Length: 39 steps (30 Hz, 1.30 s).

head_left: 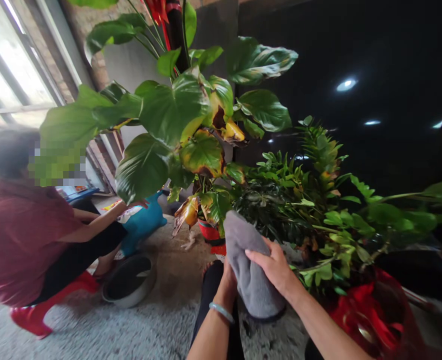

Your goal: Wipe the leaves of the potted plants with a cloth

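Grey cloth (249, 270): one, soft and folded, held upright low in the middle of the view, just in front of the plants and above the person's dark trouser leg (213, 295).

Right hand (275, 267): lay flat over the right side of the cloth, fingers together and pressed against the fabric, thumb toward the top edge.

Left hand (228, 277): mostly hidden behind the cloth; it touched the cloth's left side, but whether the fingers were closed on it could not be told. A pale bracelet (221, 312) sat on that wrist.

Large-leaved plant (176, 115): tall, broad green leaves, several yellowed and browned at the edges, rising from a small red pot (208, 231) just behind the cloth.

Bushy plant (311, 200): narrow glossy leaves, standing to the right of the cloth, its nearest leaves close to the right hand.

Red wrapped pot (374, 310): shiny red covering, lower right, beside the right forearm.

Other person (22, 235): seated low at the left on a red stool (37, 312), in a dark red top, one arm reaching toward a blue container (142, 222) under the large leaves.

Round basin (129, 281): grey, on the floor between the other person and the trouser leg.

Floor (131, 330): rough, pale grey.
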Available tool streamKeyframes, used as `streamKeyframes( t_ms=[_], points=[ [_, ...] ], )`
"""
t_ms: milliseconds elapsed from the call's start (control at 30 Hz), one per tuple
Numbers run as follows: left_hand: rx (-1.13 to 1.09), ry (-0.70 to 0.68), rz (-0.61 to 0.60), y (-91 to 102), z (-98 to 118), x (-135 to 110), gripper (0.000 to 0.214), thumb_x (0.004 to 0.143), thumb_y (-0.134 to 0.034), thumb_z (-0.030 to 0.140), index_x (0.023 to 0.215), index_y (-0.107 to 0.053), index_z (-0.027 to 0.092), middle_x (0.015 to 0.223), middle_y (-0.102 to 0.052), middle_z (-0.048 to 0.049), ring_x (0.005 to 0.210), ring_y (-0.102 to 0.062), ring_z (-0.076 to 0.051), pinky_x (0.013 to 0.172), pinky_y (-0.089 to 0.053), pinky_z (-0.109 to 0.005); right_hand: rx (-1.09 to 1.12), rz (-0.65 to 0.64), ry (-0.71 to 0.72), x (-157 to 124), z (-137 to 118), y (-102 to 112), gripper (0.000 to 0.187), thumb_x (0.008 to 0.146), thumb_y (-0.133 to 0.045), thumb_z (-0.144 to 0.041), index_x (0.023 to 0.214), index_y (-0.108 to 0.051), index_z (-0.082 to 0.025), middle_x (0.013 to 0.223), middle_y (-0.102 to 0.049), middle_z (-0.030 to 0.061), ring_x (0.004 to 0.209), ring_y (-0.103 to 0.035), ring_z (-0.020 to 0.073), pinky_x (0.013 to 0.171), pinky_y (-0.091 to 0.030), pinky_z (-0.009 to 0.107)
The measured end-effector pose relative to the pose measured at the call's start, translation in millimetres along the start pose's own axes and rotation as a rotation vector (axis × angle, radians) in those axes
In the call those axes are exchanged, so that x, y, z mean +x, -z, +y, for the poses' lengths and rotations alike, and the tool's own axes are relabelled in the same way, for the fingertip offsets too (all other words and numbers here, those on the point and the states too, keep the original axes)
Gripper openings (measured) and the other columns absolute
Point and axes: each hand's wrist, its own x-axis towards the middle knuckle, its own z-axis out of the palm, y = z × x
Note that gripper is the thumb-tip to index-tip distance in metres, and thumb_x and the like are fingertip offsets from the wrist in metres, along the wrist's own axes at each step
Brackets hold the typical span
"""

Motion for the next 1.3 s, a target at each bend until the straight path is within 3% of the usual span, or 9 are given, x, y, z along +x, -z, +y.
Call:
streamKeyframes(
  t_ms=[100,200,333,433,700,867,967,1167,1300],
  points=[
    [0.052,0.097,0.002,-3.7,2.1,4.2,0.047,0.092,-0.038,0.044,0.103,-0.066,0.008,0.066,-0.069,-0.0077,0.061,-0.064,-0.021,0.072,-0.05,-0.035,-0.179,0.175,0.265,17.5,-20.7,7.4,0.036,0.066,-0.062,-0.034,0.098,-0.07,-0.02,0.094,-0.075,0.0058,0.085,-0.065,0.0242,0.081,-0.048,0.035],
    [0.08,0.165,-0.028,-5.4,2.1,7.3,0.056,0.09,-0.033,0.053,0.1,-0.065,0.008,0.067,-0.068,-0.0094,0.057,-0.062,-0.021,0.069,-0.048,-0.037,-0.32,0.243,0.209,31.1,-15.7,15.6,0.035,0.064,-0.061,-0.03,0.097,-0.07,-0.021,0.091,-0.075,0.0071,0.084,-0.065,0.0258,0.082,-0.047,0.037],
    [0.03,0.126,-0.007,-5.3,-0.6,2.7,0.052,0.086,-0.04,0.056,0.091,-0.067,0.012,0.069,-0.069,-0.0098,0.072,-0.066,-0.026,0.074,-0.047,-0.037,-0.397,-0.106,-0.142,15.2,13.9,19.5,0.022,0.054,-0.063,-0.02,0.074,-0.072,-0.021,0.067,-0.073,0.0021,0.069,-0.065,0.0247,0.067,-0.049,0.034],
    [-0.011,0.105,0.036,-6.6,-0.2,-1.4,0.048,0.089,-0.038,0.051,0.09,-0.068,0.014,0.067,-0.069,-0.0091,0.072,-0.065,-0.025,0.072,-0.047,-0.034,-0.245,-0.284,-0.158,0.4,16.2,24.4,0.025,0.057,-0.063,-0.022,0.079,-0.074,-0.019,0.071,-0.074,0.0007,0.068,-0.065,0.0226,0.065,-0.049,0.032],
    [0.073,0.138,0.051,-9.7,2.8,3.0,0.055,0.092,-0.03,0.05,0.107,-0.063,0.008,0.066,-0.064,-0.0053,0.054,-0.059,-0.019,0.059,-0.043,-0.031,-0.058,0.424,0.116,31.3,-10.8,54.4,0.034,0.058,-0.071,-0.041,0.084,-0.072,-0.019,0.076,-0.076,0.0037,0.072,-0.066,0.0245,0.071,-0.051,0.035],
    [0.086,0.157,-0.019,-12.8,-0.4,-1.8,0.058,0.093,-0.028,0.05,0.11,-0.064,0.008,0.078,-0.07,-0.0107,0.063,-0.063,-0.022,0.07,-0.045,-0.034,0.108,0.225,-0.287,-2.5,17.3,28.8,0.023,0.048,-0.071,-0.036,0.064,-0.071,-0.019,0.059,-0.073,0.0055,0.061,-0.067,0.027,0.061,-0.053,0.037],
    [0.072,0.148,-0.08,-11.8,-2.5,-1.0,0.056,0.093,-0.029,0.048,0.109,-0.065,0.009,0.081,-0.071,-0.0125,0.069,-0.065,-0.024,0.074,-0.045,-0.034,0.135,0.123,-0.274,-19.6,17.7,23.2,0.03,0.049,-0.072,-0.037,0.071,-0.074,-0.017,0.065,-0.075,0.0066,0.066,-0.07,0.0283,0.064,-0.054,0.037],
    [0.128,0.11,0.014,-7.0,-5.5,7.3,0.052,0.089,-0.037,0.052,0.107,-0.062,0.01,0.085,-0.068,-0.0103,0.058,-0.059,-0.018,0.06,-0.044,-0.031,0.086,0.611,-0.035,4.5,2.3,63.9,0.041,0.048,-0.075,-0.042,0.082,-0.072,-0.019,0.083,-0.078,0.007,0.085,-0.07,0.0304,0.08,-0.054,0.04],
    [0.162,0.098,0.02,-11.3,-6.0,3.3,0.047,0.091,-0.035,0.05,0.102,-0.062,0.013,0.088,-0.067,-0.0087,0.057,-0.058,-0.016,0.055,-0.043,-0.028,0.364,0.592,-0.347,-5.4,23.2,65.7,0.03,0.046,-0.076,-0.038,0.069,-0.067,-0.021,0.066,-0.075,0.0057,0.08,-0.071,0.0321,0.073,-0.057,0.042]
  ],
)
